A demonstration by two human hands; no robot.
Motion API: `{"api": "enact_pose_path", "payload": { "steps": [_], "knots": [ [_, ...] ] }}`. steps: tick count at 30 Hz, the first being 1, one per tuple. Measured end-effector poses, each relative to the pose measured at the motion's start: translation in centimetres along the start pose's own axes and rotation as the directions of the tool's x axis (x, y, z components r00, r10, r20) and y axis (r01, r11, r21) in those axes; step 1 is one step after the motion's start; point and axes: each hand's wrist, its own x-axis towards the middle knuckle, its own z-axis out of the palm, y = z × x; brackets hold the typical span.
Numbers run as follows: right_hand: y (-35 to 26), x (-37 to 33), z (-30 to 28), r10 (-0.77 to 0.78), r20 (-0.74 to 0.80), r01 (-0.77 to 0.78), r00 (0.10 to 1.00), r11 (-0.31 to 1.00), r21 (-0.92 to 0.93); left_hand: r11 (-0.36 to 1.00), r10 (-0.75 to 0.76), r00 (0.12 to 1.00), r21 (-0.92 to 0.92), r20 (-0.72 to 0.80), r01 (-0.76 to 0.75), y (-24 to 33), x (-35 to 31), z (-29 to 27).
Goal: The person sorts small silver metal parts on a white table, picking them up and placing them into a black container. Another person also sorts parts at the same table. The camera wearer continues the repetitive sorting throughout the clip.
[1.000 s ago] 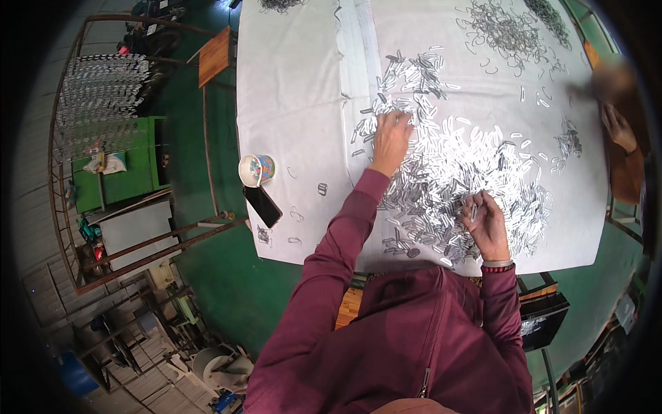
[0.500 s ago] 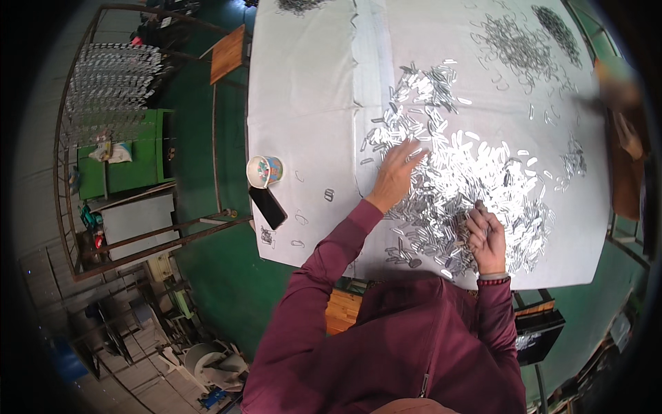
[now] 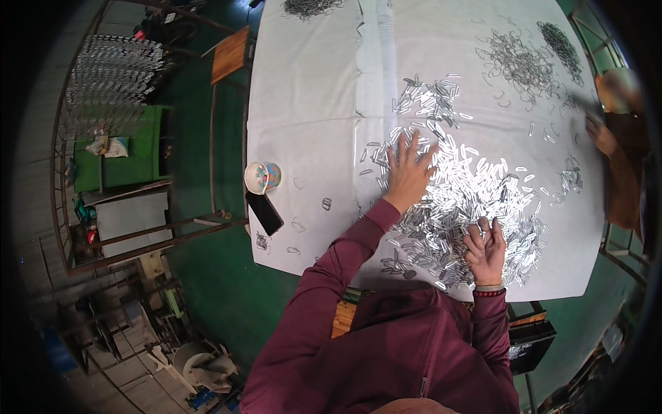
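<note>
A broad heap of small, shiny, oblong metal loops point(image 3: 476, 183) lies on the white-covered table point(image 3: 303, 145). My left hand point(image 3: 410, 172) reaches over the heap's left side, palm down, with its fingers spread across the loops. My right hand point(image 3: 485, 254) is at the near right part of the heap, palm turned up and fingers curled in. Dark smudges mark its fingertips. Whatever its fingers hold, if anything, is too small to make out. Beyond my left hand, a smaller cluster of the same loops point(image 3: 431, 100) adjoins the heap.
A pile of thin wire hooks point(image 3: 520, 62) and a darker pile point(image 3: 560, 50) lie far right; another dark pile point(image 3: 307, 7) lies at the far edge. A small bucket point(image 3: 263, 177) and a phone point(image 3: 265, 213) are at left. At right, another person's hand point(image 3: 602, 136) reaches over the table edge.
My left hand has moved slightly right, its fingers spreading wider over the loops. The fingers of my right hand have loosened a little. The other person's hand has shifted at the table edge.
</note>
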Motion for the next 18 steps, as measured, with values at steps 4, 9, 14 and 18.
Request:
{"api": "enact_pose_path", "payload": {
  "steps": [4, 9, 14, 18],
  "knots": [
    [0.1, 0.0, 0.5, -0.002, -0.005, 0.002, 1.000, 1.000, -0.003, 0.989, -0.149, 0.985, -0.017, -0.090, 0.148, -3.8, 5.9, -0.5],
    [-0.8, -0.2, 0.2, -0.033, -0.009, 0.033, 0.999, 0.999, 0.014, 0.995, -0.096, 0.995, 0.023, 0.033, 0.095, -3.5, 8.5, -0.4],
    [-1.4, 0.1, 0.2, -0.032, -0.054, 0.034, 0.998, 0.999, 0.023, 0.990, 0.122, 0.987, 0.057, 0.103, -0.129, -1.1, 4.2, 0.2],
    [-1.8, 0.3, -0.2, -0.016, -0.061, 0.018, 0.998, 0.999, 0.034, 0.984, 0.156, 0.970, 0.055, 0.185, -0.168, -0.8, 0.2, -1.0]
  ]
}}
